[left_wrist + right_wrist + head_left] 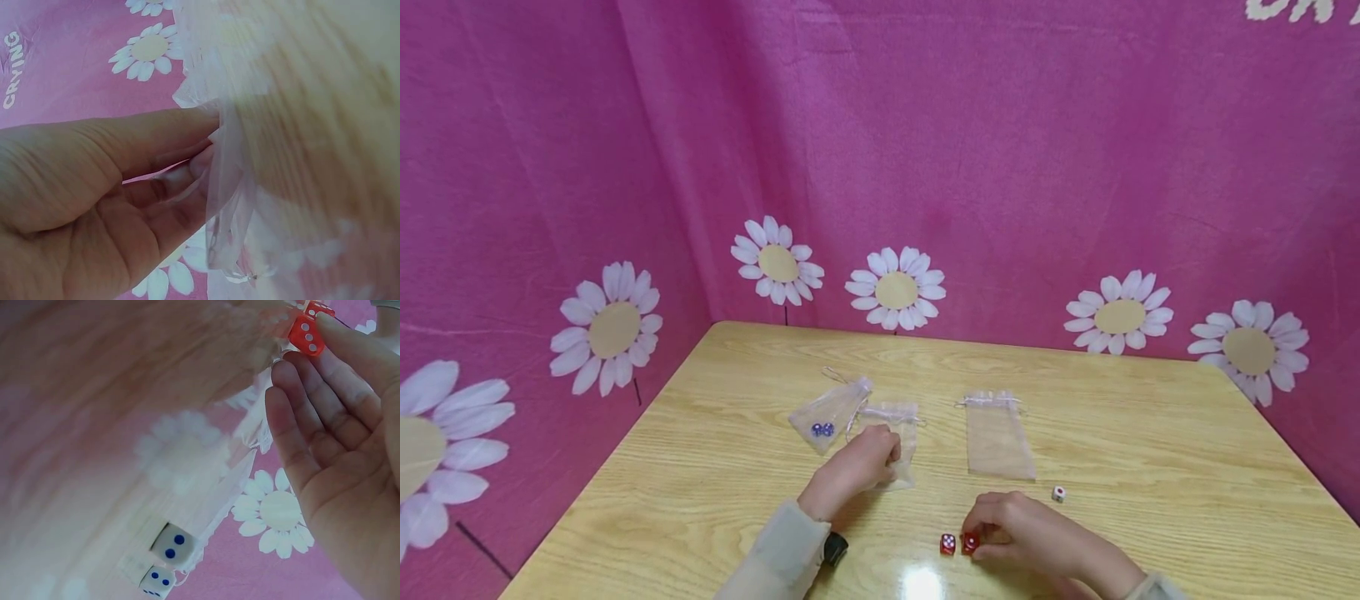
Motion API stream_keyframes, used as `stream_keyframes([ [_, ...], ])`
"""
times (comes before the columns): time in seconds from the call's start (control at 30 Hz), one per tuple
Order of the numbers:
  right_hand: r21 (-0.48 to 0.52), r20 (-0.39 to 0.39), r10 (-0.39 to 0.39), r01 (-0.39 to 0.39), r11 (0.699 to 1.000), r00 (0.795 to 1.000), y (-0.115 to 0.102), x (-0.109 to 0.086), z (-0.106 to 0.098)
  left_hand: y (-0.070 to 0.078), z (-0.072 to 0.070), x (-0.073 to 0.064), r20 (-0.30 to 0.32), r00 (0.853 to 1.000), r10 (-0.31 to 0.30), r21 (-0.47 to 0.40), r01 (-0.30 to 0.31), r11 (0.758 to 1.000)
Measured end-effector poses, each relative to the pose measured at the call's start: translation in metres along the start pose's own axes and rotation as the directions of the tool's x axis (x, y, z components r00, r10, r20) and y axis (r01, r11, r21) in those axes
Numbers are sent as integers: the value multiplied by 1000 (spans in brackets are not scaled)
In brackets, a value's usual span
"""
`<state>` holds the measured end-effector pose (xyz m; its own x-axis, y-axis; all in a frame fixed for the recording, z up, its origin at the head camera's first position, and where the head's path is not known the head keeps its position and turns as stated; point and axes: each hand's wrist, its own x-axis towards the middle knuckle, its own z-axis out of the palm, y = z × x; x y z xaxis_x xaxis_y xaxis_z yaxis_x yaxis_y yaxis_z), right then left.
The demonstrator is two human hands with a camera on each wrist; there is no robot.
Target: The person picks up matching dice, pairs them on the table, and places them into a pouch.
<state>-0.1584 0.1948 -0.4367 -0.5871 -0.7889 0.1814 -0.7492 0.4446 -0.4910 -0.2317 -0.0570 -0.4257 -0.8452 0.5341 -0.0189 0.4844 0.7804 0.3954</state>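
Observation:
My left hand point(863, 462) is at a sheer drawstring bag point(904, 450) lying flat on the table. In the left wrist view its thumb and fingers pinch the edge of the thin fabric point(228, 169), and some fingertips show through it. My right hand point(1026, 533) holds a red die point(971, 543) between thumb and fingertips, low at the table top. Just left of it lies a second red die point(948, 544). A white die point(1058, 493) sits beyond the right hand. The right wrist view shows two white dice with blue dots, a nearer one point(175, 545) and another point(157, 581).
Left of my left hand lies another sheer bag point(835, 408) with two blue dice point(822, 430) inside. A third sheer bag point(997, 437) lies flat to the right. The wooden table point(1120, 433) meets a pink flowered cloth point(985, 167) behind.

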Motion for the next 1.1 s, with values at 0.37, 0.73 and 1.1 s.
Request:
stream_keyframes([
  [0.37, 39, -11, 107, -106, 994, 994, -1, -4, -7, -4, 2, 0, -26, 997, 70, -3, -70, 998],
  [0.73, 138, -115, 177, -161, 977, 977, 1, -7, -10, -7, 0, 6, -139, 960, 243, -19, -248, 969],
  [1.1, 185, -218, 231, -192, 964, 948, 12, -2, -12, 0, -7, 5, -224, 937, 270, -26, -282, 959],
])
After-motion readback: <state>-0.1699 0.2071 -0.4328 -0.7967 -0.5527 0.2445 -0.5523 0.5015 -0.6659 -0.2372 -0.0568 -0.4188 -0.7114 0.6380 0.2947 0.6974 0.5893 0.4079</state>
